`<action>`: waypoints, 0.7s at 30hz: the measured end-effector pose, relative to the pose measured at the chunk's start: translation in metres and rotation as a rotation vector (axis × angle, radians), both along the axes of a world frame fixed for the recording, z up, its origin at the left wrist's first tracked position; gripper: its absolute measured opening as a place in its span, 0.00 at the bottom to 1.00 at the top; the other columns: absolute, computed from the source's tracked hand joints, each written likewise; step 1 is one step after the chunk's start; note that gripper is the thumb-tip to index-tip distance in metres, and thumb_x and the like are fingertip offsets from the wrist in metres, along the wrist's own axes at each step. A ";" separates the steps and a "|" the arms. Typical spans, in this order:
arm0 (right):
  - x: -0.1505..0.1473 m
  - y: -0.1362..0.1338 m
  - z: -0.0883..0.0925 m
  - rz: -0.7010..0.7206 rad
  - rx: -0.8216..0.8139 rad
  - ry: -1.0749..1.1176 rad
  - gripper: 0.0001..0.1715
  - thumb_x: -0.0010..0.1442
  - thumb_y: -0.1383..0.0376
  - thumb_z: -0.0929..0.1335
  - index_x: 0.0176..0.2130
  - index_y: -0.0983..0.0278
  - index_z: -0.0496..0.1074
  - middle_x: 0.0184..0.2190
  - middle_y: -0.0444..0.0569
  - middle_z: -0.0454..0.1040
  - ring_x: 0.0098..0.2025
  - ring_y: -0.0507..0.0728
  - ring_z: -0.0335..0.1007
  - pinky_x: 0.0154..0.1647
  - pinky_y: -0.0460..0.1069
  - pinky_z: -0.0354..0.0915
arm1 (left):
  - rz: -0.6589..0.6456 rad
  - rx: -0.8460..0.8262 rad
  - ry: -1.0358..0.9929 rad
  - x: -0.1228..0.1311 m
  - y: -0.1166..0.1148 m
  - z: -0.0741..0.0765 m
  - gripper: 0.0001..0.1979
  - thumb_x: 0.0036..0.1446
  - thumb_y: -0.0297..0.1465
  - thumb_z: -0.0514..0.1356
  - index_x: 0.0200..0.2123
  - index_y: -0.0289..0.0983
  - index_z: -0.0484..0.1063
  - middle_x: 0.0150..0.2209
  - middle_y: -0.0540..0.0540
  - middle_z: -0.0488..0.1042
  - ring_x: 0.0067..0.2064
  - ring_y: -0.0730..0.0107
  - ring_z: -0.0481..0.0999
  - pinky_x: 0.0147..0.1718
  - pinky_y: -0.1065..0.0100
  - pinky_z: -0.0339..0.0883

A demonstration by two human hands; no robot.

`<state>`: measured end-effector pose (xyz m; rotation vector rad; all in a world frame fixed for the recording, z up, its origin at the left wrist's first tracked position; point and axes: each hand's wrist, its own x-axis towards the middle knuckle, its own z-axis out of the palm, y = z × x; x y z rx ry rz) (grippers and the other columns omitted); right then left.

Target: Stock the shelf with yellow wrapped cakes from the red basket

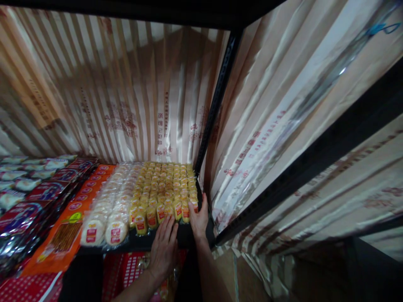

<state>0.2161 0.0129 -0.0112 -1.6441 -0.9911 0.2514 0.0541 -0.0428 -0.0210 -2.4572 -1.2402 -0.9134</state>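
Observation:
Rows of small yellow wrapped snack packets (162, 184) stand closely packed at the right end of a black shelf (138, 243). With its fingers stretched forward, my left hand (165, 241) rests against the front of these packets near the middle. At the right front corner, my right hand (199, 218) has its thumb on the end packets and its fingers spread along their outer side. Neither hand is wrapped around a packet. Beside the yellow rows lie two rows of round white wrapped crackers (116, 231), lined up front to back.
Orange snack bags (67, 226) and dark red-and-blue bags (25, 218) lie to the left. A red basket (126, 270) sits below the shelf front. A black upright post (220, 92) and a slanting black bar (302, 151) border the right side, with printed curtains (132, 84) behind.

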 end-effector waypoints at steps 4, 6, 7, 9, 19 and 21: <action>-0.011 -0.015 0.000 0.011 0.009 -0.044 0.53 0.51 0.46 0.66 0.64 0.70 0.44 0.64 0.60 0.46 0.64 0.64 0.42 0.63 0.58 0.43 | 0.011 -0.008 0.002 -0.006 -0.004 -0.004 0.20 0.56 0.22 0.48 0.52 0.32 0.64 0.58 0.37 0.62 0.63 0.58 0.52 0.53 0.58 0.63; -0.017 -0.019 -0.002 0.054 0.004 -0.060 0.56 0.50 0.46 0.66 0.64 0.70 0.40 0.65 0.60 0.42 0.66 0.64 0.37 0.63 0.59 0.41 | -0.008 -0.033 0.008 -0.008 -0.001 -0.008 0.21 0.56 0.23 0.48 0.54 0.29 0.62 0.58 0.35 0.62 0.64 0.58 0.51 0.53 0.58 0.63; -0.019 -0.019 -0.004 0.076 -0.002 -0.069 0.57 0.50 0.46 0.67 0.64 0.69 0.39 0.65 0.60 0.40 0.66 0.64 0.35 0.63 0.59 0.41 | -0.018 -0.052 0.007 -0.008 0.000 -0.011 0.22 0.56 0.23 0.48 0.55 0.28 0.60 0.58 0.35 0.61 0.64 0.58 0.50 0.53 0.58 0.63; -0.022 -0.017 -0.007 0.106 -0.016 -0.093 0.57 0.51 0.47 0.66 0.65 0.69 0.37 0.65 0.61 0.38 0.66 0.64 0.33 0.63 0.60 0.42 | -0.032 -0.092 0.001 -0.009 0.005 -0.017 0.23 0.57 0.24 0.47 0.57 0.26 0.57 0.60 0.34 0.59 0.64 0.58 0.49 0.54 0.57 0.62; -0.021 -0.009 -0.022 0.059 -0.034 -0.340 0.56 0.53 0.47 0.65 0.64 0.73 0.35 0.63 0.68 0.44 0.65 0.66 0.39 0.60 0.63 0.47 | -0.076 -0.166 -0.005 -0.012 0.011 -0.031 0.27 0.58 0.24 0.46 0.61 0.29 0.48 0.62 0.34 0.54 0.65 0.58 0.47 0.56 0.56 0.60; -0.021 -0.008 -0.023 0.025 -0.006 -0.388 0.57 0.53 0.45 0.64 0.64 0.75 0.36 0.63 0.70 0.42 0.65 0.67 0.36 0.60 0.64 0.46 | -0.062 -0.177 -0.009 -0.012 0.009 -0.031 0.27 0.57 0.24 0.46 0.61 0.30 0.49 0.62 0.35 0.54 0.65 0.57 0.47 0.56 0.55 0.61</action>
